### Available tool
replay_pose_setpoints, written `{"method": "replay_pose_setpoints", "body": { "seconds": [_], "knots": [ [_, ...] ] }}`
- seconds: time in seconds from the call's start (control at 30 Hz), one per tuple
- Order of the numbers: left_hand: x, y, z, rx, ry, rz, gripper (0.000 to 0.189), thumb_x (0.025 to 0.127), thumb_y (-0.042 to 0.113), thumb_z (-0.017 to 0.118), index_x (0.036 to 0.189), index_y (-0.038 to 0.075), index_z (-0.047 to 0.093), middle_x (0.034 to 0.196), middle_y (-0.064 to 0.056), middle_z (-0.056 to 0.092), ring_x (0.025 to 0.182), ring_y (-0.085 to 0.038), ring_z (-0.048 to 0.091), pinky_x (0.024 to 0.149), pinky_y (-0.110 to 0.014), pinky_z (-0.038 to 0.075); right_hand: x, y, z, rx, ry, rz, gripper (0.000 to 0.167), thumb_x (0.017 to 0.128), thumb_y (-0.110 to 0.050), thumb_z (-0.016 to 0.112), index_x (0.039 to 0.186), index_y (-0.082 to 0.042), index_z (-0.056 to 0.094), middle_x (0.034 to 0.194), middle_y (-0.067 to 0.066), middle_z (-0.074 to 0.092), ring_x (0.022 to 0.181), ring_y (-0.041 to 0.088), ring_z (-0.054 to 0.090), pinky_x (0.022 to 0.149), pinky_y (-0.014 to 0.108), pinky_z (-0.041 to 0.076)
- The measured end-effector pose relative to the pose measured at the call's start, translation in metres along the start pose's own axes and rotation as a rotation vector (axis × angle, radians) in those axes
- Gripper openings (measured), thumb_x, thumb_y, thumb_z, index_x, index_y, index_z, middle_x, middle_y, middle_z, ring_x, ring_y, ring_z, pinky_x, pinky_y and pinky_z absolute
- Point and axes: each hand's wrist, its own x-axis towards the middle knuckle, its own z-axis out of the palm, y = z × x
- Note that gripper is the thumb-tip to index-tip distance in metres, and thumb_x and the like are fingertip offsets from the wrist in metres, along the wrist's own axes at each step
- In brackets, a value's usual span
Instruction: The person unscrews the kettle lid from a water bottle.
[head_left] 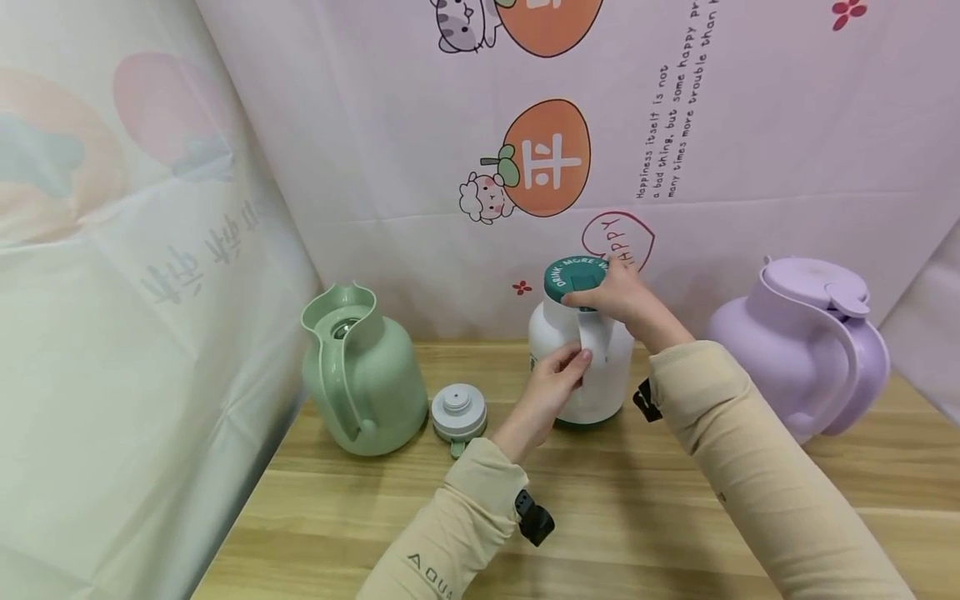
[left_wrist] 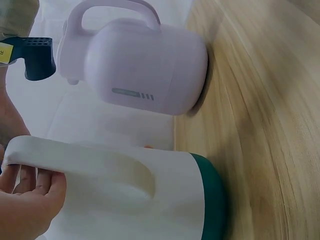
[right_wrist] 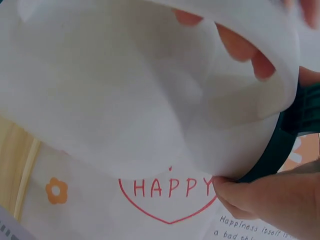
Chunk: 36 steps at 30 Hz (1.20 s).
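A white thermos jug (head_left: 607,383) with a green base stands upright against the back cloth. My left hand (head_left: 551,387) holds its white handle (head_left: 595,332), fingers curled round it in the left wrist view. On top sits a dark green lid (head_left: 567,275) with white lettering. My right hand (head_left: 630,296) grips this lid from the right, thumb on the near side and fingers at the far edge. In the right wrist view, fingers press the rim of the lid (right_wrist: 267,160) where it meets the jug's neck. Whether the lid is loose cannot be told.
To the left stands a light green jug (head_left: 390,379) with its mouth uncovered. A grey-white stopper (head_left: 459,408) lies beside it on the wooden table (head_left: 330,517). A purple jug (head_left: 765,358) with its lid on stands at the right, behind my right forearm. Printed cloth (head_left: 420,275) hangs behind.
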Motion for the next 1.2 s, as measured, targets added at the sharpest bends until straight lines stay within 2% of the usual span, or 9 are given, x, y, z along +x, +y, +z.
{"method": "replay_pose_setpoints", "body": {
  "seconds": [0.1, 0.27, 0.7, 1.03, 1.2],
  "knots": [
    [0.000, -0.001, -0.002, 0.032, 0.022, 0.004, 0.035, 0.100, 0.026, 0.049, 0.130, 0.008, 0.056, 0.122, -0.007, 0.059, 0.107, -0.011, 0.053, 0.103, -0.035, 0.047, 0.000, -0.003, 0.003, 0.011, 0.015, -0.003, 0.104, 0.086, -0.031, 0.066, 0.151, 0.000, -0.009, 0.156, 0.028, -0.003, 0.139, 0.048, 0.019, 0.115, 0.059, 0.025],
    [0.001, -0.001, -0.004, 0.025, 0.035, 0.005, 0.035, 0.100, 0.026, 0.048, 0.129, 0.008, 0.056, 0.121, -0.008, 0.059, 0.105, -0.011, 0.053, 0.103, -0.037, 0.047, 0.000, -0.007, 0.006, 0.022, 0.028, 0.001, 0.102, 0.086, -0.030, 0.066, 0.151, 0.001, -0.007, 0.156, 0.029, -0.001, 0.137, 0.048, 0.021, 0.114, 0.059, 0.026],
    [-0.002, 0.003, -0.016, 0.044, 0.014, 0.031, 0.034, 0.101, 0.022, 0.046, 0.129, 0.004, 0.054, 0.122, -0.012, 0.057, 0.105, -0.010, 0.051, 0.102, -0.038, 0.048, -0.001, -0.010, 0.011, 0.067, 0.008, 0.017, 0.101, 0.086, -0.030, 0.065, 0.152, -0.003, -0.007, 0.155, 0.027, 0.002, 0.136, 0.047, 0.024, 0.113, 0.059, 0.028],
    [-0.006, 0.001, -0.025, 0.082, 0.022, 0.069, 0.033, 0.101, 0.021, 0.046, 0.127, 0.002, 0.055, 0.119, -0.013, 0.058, 0.100, -0.009, 0.051, 0.099, -0.037, 0.049, -0.003, -0.013, 0.020, 0.100, 0.037, 0.007, 0.098, 0.086, -0.030, 0.065, 0.153, -0.004, -0.003, 0.154, 0.026, 0.006, 0.136, 0.046, 0.025, 0.113, 0.058, 0.029],
    [-0.006, 0.002, -0.028, 0.071, 0.011, 0.041, 0.034, 0.101, 0.026, 0.047, 0.124, 0.003, 0.057, 0.118, -0.011, 0.059, 0.099, -0.011, 0.053, 0.097, -0.035, 0.050, -0.005, -0.016, 0.021, 0.087, 0.037, 0.003, 0.096, 0.087, -0.029, 0.065, 0.153, -0.005, 0.001, 0.153, 0.028, 0.008, 0.135, 0.048, 0.025, 0.112, 0.059, 0.030]
  ]
}}
